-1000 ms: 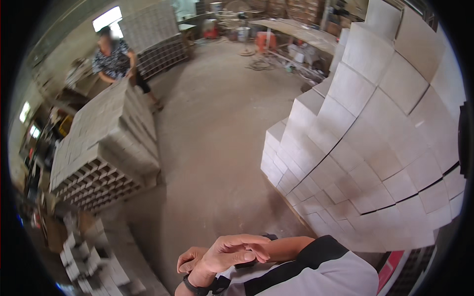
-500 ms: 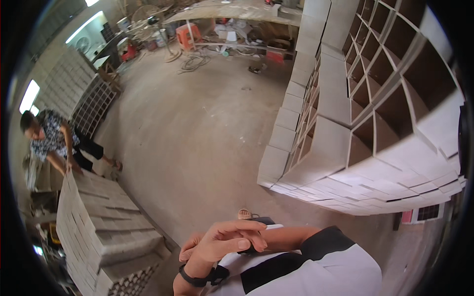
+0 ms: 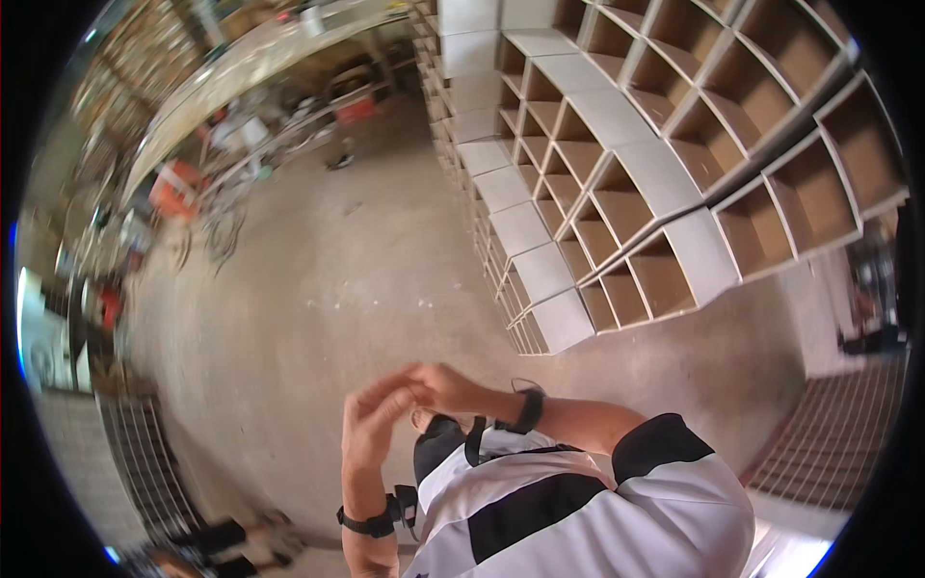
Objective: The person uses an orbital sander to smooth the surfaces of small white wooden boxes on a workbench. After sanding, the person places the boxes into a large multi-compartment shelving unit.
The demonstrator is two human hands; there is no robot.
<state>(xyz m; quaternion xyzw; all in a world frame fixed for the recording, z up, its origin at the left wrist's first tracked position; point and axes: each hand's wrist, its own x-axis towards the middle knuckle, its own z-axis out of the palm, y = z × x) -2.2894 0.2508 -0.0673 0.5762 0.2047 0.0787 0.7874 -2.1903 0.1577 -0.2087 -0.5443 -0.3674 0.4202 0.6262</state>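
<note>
My left hand [image 3: 366, 424] is raised in front of my body. Its fingers are stretched out and bent toward my right hand [image 3: 445, 387]. The two hands meet at the fingers, and I see no object between them. The left hand's fingers partly cover those of the right, so I cannot make out how the right ones are bent. A black strap with a small device [image 3: 371, 518] circles my left wrist, and another black strap [image 3: 528, 409] is on the right one. Neither hand touches the shelving.
Tall stacks of white-edged cubby units [image 3: 621, 193] with brown insides stand ahead and to the right. A long workbench [image 3: 260, 63] over clutter and an orange stool [image 3: 176, 188] are at far left. Another person's legs [image 3: 231, 549] show at lower left; a grid-like panel [image 3: 829, 433] is at right.
The view has turned to the right, so the shelving fills more of it and the other person has slid to the lower-left edge. My hands have shifted from crossed wrists to meeting fingers.
</note>
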